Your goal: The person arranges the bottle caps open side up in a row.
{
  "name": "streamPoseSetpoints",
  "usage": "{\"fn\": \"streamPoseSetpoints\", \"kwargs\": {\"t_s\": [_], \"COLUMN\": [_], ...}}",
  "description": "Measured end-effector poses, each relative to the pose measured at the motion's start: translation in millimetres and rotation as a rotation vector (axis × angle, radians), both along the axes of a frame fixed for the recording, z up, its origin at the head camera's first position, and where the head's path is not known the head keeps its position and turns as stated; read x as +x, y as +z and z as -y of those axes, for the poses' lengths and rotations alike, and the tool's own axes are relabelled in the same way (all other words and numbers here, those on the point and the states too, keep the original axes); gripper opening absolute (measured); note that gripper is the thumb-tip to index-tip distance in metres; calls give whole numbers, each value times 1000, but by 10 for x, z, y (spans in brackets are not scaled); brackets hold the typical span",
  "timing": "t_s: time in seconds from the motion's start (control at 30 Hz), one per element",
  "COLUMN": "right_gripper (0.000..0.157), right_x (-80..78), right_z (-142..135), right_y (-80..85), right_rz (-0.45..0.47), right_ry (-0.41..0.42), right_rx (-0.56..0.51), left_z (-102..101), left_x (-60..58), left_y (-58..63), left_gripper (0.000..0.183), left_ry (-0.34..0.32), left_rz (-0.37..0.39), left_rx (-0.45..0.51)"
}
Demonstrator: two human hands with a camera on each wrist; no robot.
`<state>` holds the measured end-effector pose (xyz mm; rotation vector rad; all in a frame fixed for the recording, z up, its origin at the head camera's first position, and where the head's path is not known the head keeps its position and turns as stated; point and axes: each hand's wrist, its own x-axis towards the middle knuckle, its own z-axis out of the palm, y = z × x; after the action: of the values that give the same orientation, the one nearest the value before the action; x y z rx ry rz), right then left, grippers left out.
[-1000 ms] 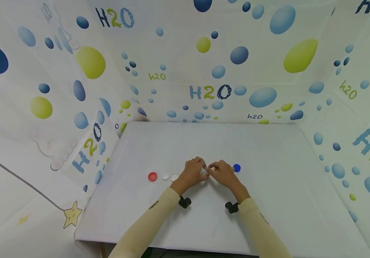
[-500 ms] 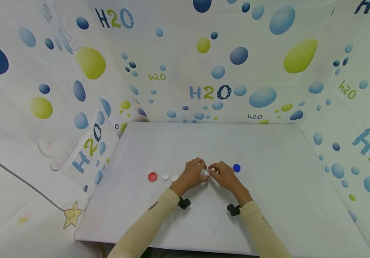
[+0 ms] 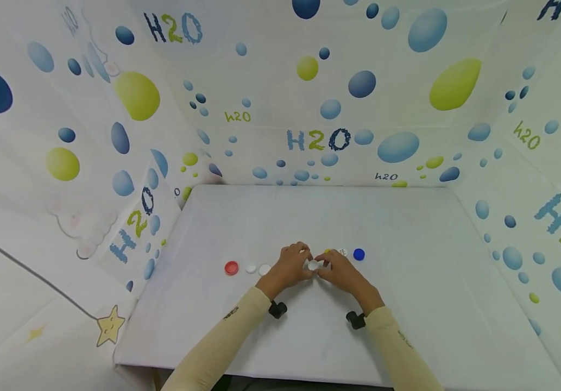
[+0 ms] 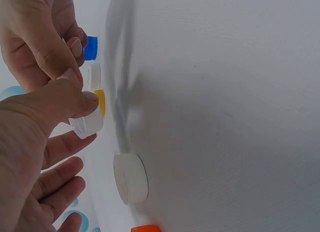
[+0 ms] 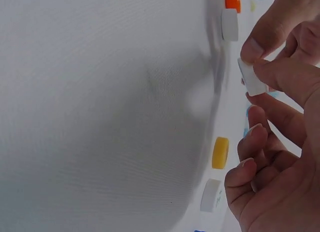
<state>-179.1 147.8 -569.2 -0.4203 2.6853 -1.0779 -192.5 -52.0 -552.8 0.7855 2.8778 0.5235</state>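
A small white bottle cap (image 3: 313, 265) is between my two hands, raised over the table. My left hand (image 3: 287, 267) pinches it from one side, thumb on its wall in the left wrist view. My right hand (image 3: 342, 272) pinches the same white cap (image 5: 254, 82) from the other side with thumb and forefinger; its remaining fingers curl loosely below. Just beyond the right hand lie a yellow cap (image 3: 327, 251), a white cap with printed marks (image 3: 342, 252) and a blue cap (image 3: 359, 254). Another white cap (image 3: 263, 269) sits beside my left wrist, partly covered by it.
Farther left on the white table (image 3: 407, 304) are a second loose white cap (image 3: 251, 269) and a red cap (image 3: 231, 267). Printed fabric walls (image 3: 270, 81) enclose the table at the back and sides. Dark wrist cameras (image 3: 278, 309) hang under both forearms.
The white cap between my fingers has tipped so its round face shows. My right hand has shifted slightly nearer to me, uncovering the yellow cap and the marked white cap.
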Motion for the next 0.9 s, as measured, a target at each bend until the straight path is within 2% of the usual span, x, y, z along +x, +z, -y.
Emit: {"fn": "streamPoseSetpoints", "kwargs": {"t_s": [0.3, 0.9], "right_gripper": [31, 30], "right_x": [1, 35], "right_z": [25, 74], "right_y": [-11, -71], "right_rz": [-18, -31], "right_ry": [30, 27], "right_rx": [52, 121], "left_z": [-5, -42], "left_x": [11, 24], "left_y": [-33, -97], "left_gripper": [25, 31], "left_ry": [-2, -15], "left_rz": [14, -40], "left_rx": [-20, -147]}}
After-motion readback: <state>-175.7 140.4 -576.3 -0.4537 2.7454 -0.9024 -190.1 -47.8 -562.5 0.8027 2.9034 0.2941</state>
